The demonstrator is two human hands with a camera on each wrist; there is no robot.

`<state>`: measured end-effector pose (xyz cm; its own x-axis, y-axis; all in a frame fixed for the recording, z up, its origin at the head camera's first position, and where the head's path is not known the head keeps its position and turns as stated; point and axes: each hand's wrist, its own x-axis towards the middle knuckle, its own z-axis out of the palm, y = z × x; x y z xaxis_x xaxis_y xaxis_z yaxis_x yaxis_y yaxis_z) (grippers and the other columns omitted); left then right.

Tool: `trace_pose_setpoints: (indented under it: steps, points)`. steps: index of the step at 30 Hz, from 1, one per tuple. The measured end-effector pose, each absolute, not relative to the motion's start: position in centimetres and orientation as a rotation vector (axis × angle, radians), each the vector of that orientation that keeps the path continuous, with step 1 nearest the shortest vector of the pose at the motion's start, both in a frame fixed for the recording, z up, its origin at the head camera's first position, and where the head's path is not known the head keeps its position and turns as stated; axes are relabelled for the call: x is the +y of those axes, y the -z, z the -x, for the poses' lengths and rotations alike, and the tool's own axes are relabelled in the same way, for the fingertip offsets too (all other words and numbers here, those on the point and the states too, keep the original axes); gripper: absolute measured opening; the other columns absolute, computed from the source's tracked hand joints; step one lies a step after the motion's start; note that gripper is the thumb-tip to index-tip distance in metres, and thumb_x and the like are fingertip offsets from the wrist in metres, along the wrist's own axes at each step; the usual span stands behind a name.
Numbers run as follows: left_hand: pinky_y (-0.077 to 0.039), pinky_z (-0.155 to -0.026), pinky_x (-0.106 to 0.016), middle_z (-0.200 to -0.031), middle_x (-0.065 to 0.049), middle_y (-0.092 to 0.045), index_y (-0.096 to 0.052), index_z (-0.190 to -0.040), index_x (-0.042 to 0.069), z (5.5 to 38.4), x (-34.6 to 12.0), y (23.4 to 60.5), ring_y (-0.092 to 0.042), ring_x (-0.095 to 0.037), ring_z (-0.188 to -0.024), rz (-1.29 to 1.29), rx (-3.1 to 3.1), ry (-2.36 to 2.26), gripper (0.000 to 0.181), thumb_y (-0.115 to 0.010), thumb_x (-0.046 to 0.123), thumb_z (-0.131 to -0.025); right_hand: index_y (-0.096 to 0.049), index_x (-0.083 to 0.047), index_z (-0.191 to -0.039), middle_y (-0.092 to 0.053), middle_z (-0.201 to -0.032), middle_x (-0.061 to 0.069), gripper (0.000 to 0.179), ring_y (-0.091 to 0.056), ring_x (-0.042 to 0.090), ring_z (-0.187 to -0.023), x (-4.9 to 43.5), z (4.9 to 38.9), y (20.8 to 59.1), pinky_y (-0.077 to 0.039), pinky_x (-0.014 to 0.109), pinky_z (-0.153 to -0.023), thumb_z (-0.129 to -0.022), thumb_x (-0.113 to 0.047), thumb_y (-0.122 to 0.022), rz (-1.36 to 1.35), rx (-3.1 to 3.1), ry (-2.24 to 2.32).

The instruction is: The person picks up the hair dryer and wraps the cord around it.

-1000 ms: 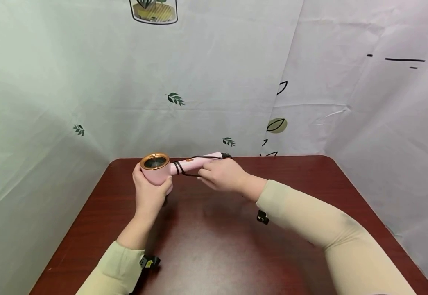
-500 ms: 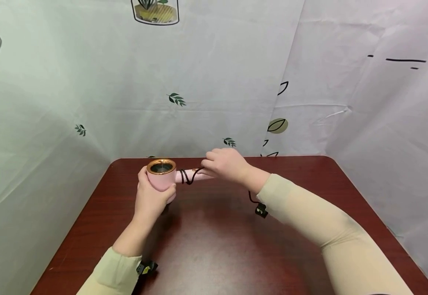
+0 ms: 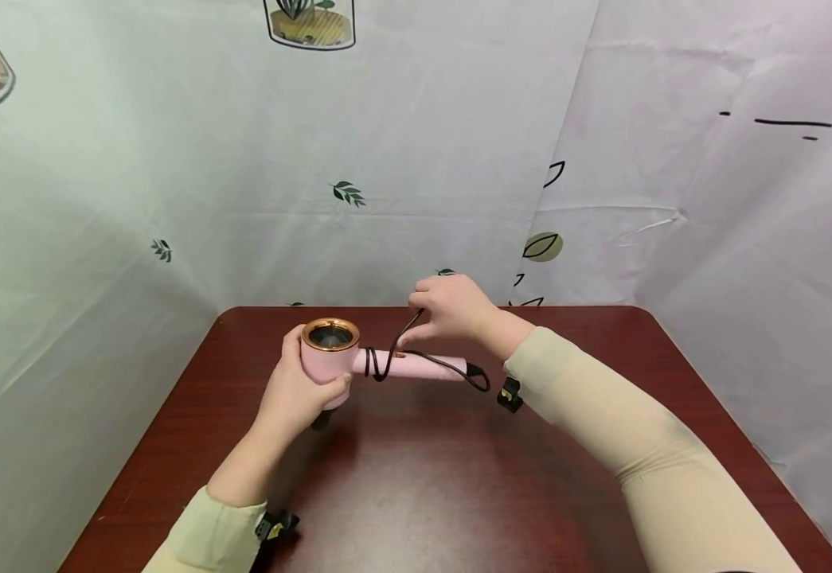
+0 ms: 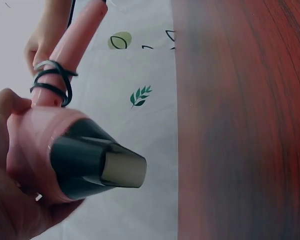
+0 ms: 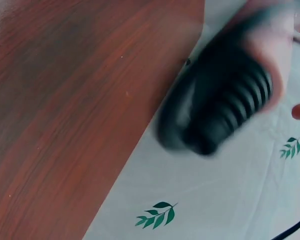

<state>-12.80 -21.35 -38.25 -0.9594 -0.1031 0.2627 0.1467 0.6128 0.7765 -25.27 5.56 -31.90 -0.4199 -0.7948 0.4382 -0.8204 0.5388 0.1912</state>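
My left hand [image 3: 299, 394] grips the barrel of a pink hair dryer [image 3: 423, 367], thumb at its near side. The gold-rimmed back end [image 3: 330, 334] faces up, and its black nozzle [image 4: 82, 157] points down. To the right stretches the handle, wrapped near the barrel by a black cord [image 3: 368, 363]. Above the handle, my right hand [image 3: 451, 306] pinches a length of this cord and pulls it upward. A loose loop hangs at the handle's end, where a ribbed black cord sleeve [image 5: 240, 100] shows blurred in the right wrist view.
Beneath both hands lies a dark red wooden table [image 3: 423, 493] with rounded far corners. White printed fabric [image 3: 416, 159] surrounds its back and sides. Small black devices [image 3: 510, 395] sit at both sleeve cuffs.
The right hand has risen from beside the handle, drawing a stretch of cord up over it. The left hand has shifted the hair dryer slightly right and closer, and the handle is now fully exposed.
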Motion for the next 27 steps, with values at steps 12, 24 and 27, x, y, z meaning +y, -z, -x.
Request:
trace_pose_setpoints:
  steps: [12, 24, 27]
  points:
    - [-0.047, -0.087, -0.048, -0.131, -0.015, -0.052, -0.026, -0.148, 0.016, 12.5, -22.3, 38.6, -0.057, -0.032, -0.107, 0.256, -2.519, 1.460, 0.098, -0.088, 0.015, -0.072, -0.063, -0.029, -0.079, -0.059, -0.074, -0.019, 0.041, -0.052, 0.005, -0.065, 6.2, 25.5, 31.5, -0.045, 0.029, -0.063, -0.075, -0.069, -0.072, -1.357, -2.659, -0.369]
    - [-0.046, -0.086, -0.022, -0.131, -0.018, -0.049, -0.019, -0.150, 0.008, 12.7, -22.9, 38.5, -0.052, -0.018, -0.109, 0.226, -2.361, 1.762, 0.091, -0.077, 0.004, -0.081, -0.071, -0.018, -0.090, -0.066, -0.085, -0.007, 0.020, -0.059, 0.008, -0.072, 5.5, 25.6, 33.4, -0.049, 0.031, -0.067, -0.094, -0.037, -0.066, -1.366, -2.430, -0.461]
    - [-0.047, -0.083, -0.020, -0.129, -0.020, -0.048, -0.018, -0.149, 0.006, 12.7, -22.5, 38.4, -0.053, -0.013, -0.104, 0.177, -2.313, 1.860, 0.087, -0.073, -0.001, -0.083, -0.068, -0.016, -0.091, -0.065, -0.086, -0.004, 0.018, -0.060, 0.010, -0.074, 5.0, 25.4, 33.9, -0.050, 0.032, -0.069, -0.098, -0.031, -0.060, -1.382, -2.425, -0.441]
